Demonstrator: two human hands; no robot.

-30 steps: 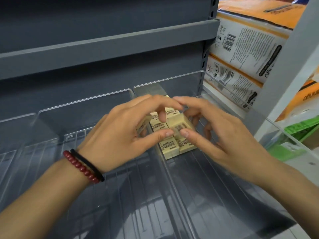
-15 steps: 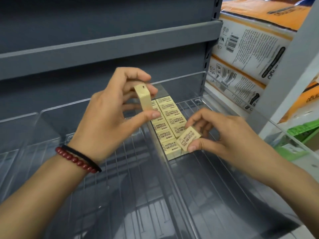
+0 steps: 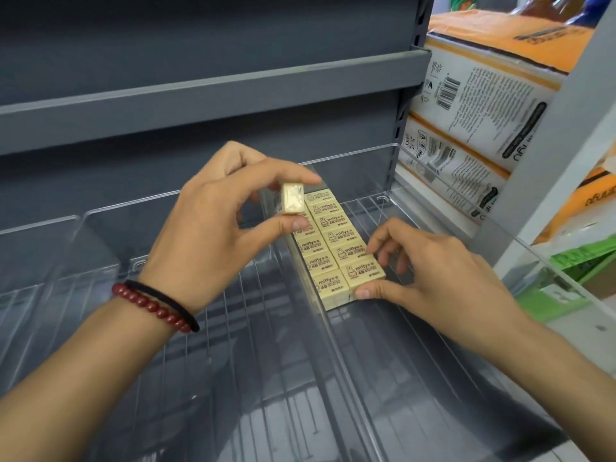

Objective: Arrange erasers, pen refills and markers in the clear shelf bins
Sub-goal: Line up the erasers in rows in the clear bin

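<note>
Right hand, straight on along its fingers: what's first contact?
The eraser rows: the right hand points left, already pinching the nearest eraser. Behind them, probably the clear divider.

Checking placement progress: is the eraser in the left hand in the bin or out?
Out: left hand pinches the eraser, held above the laid rows.

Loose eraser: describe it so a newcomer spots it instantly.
Start at the gray shelving, then its right-hand clear bin, where cream erasers lie flat in two rows. The eraser you want hangs above them, pinched in the left hand: the only one off the bin floor, end toward the camera.
</note>
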